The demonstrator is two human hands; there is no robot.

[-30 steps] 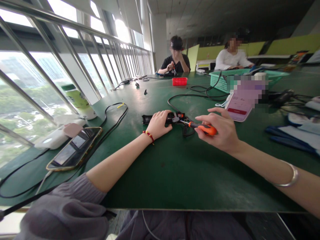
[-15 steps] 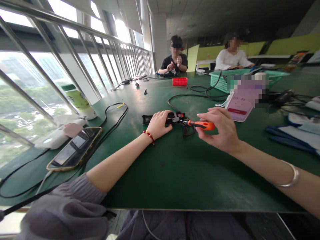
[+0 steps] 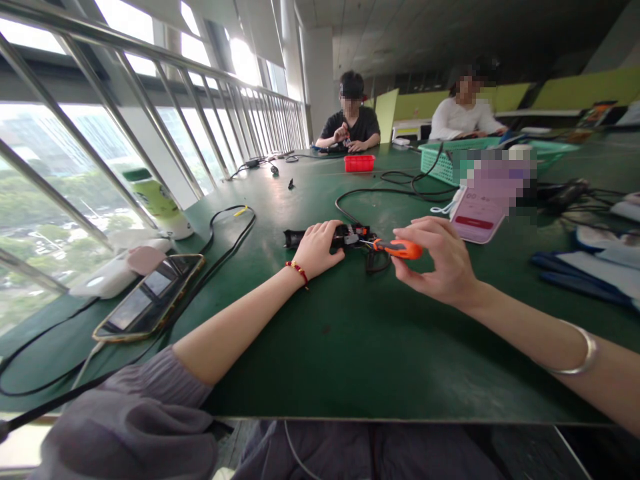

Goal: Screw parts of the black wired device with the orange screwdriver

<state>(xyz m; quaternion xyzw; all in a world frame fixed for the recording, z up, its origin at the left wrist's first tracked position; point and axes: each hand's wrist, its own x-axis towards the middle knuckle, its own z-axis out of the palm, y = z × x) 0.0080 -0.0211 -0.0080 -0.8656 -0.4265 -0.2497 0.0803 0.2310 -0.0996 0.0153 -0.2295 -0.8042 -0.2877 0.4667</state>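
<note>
A black tube-shaped corded device (image 3: 295, 239) lies on the green table, its right end showing small inner parts in black, grey and orange. Over its body my left hand (image 3: 319, 248) is closed, pressing it against the tabletop. An orange-and-black screwdriver (image 3: 400, 249) points left, its thin shaft reaching the inner parts at that end. My right hand (image 3: 443, 257) has thumb and fingertips around its handle. Where exactly the tip touches is too small to tell. A black cord (image 3: 345, 197) leaves the device's right end and curves away to the back.
A phone (image 3: 483, 213) leans before a green basket (image 3: 440, 163) at the right, near gloves (image 3: 595, 263). Another phone (image 3: 150, 297), a bottle (image 3: 159, 203) and cables lie left. A red tray (image 3: 359, 163) sits farther back. Two people sit across the table.
The screwdriver handle has turned and shifted slightly left in my right hand's fingers. My left hand and the device stay put. The person opposite has lowered one hand to the table.
</note>
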